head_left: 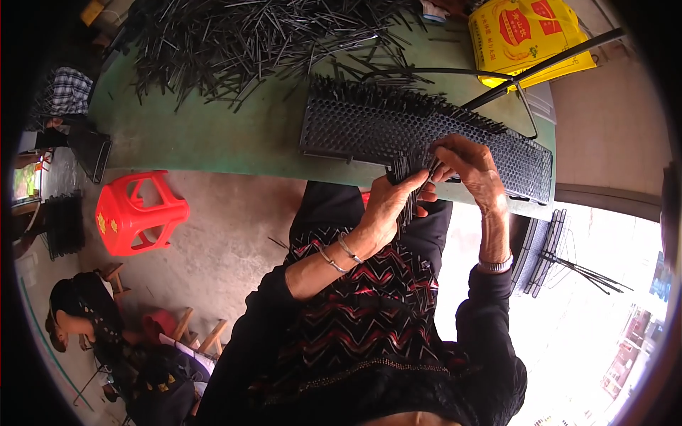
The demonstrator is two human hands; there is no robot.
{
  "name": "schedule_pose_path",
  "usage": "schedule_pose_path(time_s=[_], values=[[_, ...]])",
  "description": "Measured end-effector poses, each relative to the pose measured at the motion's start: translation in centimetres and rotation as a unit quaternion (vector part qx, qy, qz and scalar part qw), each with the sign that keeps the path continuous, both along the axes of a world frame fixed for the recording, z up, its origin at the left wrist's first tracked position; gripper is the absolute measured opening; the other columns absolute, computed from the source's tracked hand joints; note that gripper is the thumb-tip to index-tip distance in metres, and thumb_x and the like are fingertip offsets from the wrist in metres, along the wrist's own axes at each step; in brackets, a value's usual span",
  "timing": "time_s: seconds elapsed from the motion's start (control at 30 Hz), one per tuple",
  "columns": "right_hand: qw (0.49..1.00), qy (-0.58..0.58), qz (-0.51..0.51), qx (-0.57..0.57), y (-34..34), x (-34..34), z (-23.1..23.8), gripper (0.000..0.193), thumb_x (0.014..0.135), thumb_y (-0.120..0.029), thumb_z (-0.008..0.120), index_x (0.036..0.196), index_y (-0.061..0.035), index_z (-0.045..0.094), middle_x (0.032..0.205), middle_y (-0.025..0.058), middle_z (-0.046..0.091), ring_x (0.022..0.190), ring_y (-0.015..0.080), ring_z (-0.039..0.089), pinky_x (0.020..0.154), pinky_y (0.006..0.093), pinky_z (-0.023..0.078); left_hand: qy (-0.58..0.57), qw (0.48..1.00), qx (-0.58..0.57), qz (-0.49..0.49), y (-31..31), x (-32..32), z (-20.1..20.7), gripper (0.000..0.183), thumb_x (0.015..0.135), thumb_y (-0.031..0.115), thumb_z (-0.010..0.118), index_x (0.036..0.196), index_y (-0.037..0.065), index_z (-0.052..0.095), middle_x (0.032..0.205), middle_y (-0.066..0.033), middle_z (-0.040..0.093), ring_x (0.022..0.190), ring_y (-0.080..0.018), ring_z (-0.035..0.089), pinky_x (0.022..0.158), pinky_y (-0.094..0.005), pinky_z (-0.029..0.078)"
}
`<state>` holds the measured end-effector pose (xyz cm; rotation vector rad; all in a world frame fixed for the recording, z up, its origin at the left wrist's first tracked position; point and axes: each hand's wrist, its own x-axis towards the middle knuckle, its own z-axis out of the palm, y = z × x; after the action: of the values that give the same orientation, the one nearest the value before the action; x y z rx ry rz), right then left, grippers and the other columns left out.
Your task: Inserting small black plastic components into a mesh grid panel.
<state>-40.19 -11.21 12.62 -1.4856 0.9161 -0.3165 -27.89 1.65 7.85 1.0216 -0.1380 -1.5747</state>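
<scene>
We had the strips (403,165) bunched in our left hand (383,206), just off the near edge of the counter (213,145) and above our lap. Their long axis ran roughly away from our body, with one set of ends toward the rack (369,131) and the other toward our thighs. The left grip was closed around the bunch, thumb laid over it. Our right hand (472,167) was beside it, thumb and fingers drawn together near the far ends; we could not tell whether they pinched a strip.

The rack, perforated, lay lengthwise from left to right across the strips' axis, its right end nearer us, dark ends bristling along its far side. Beyond sat a loose heap (249,42), pointing every way, and at far right a yellow bag (522,39). A red stool (138,213) stood on the floor to our left.
</scene>
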Motion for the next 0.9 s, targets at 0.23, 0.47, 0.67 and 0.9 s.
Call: schedule_pose_path(time_s=[0.23,0.47,0.67,0.9], values=[[0.957,-0.045,-0.186,-0.218,-1.5,-0.3,0.4,0.016,0.097,-0.011,0.056,0.101,0.0030,0.063,0.083,0.0098,0.070,0.073,0.0146,0.068,0.072,0.0263,0.054,0.062,0.995,0.072,-0.003,-0.3,0.0,0.2,0.035,0.092,0.036,0.066,0.108,0.006,0.062,0.093,-0.0091,0.068,0.082,-0.0196,0.068,0.066,-0.0353,0.060],[0.887,0.005,-0.224,-0.405,-3.2,1.4,-2.5,0.014,0.095,-0.009,0.057,0.103,-0.0011,0.064,0.077,0.0070,0.072,0.076,0.0102,0.069,0.073,0.0251,0.054,0.097,0.993,0.067,-0.006,-0.4,-0.7,-1.3,0.029,0.095,0.029,0.062,0.109,0.004,0.062,0.089,-0.0083,0.066,0.081,-0.0184,0.066,0.067,-0.0363,0.060],[0.866,0.049,-0.189,-0.460,-3.5,1.2,-2.3,0.012,0.095,-0.009,0.058,0.102,-0.0029,0.065,0.076,0.0067,0.072,0.075,0.0117,0.070,0.069,0.0243,0.053,0.072,0.995,0.066,-0.016,-0.4,-0.5,-1.5,0.025,0.095,0.026,0.062,0.105,0.003,0.061,0.083,-0.0075,0.065,0.073,-0.0134,0.063,0.058,-0.0276,0.055],[0.880,0.057,-0.115,-0.458,-4.7,0.9,-1.0,0.013,0.093,-0.009,0.059,0.103,-0.0037,0.066,0.082,0.0076,0.071,0.076,0.0124,0.070,0.070,0.0242,0.051,0.077,0.996,0.039,-0.015,-0.3,-0.8,-1.5,0.026,0.095,0.028,0.062,0.106,0.004,0.061,0.081,-0.0058,0.064,0.068,-0.0102,0.059,0.053,-0.0234,0.047]])
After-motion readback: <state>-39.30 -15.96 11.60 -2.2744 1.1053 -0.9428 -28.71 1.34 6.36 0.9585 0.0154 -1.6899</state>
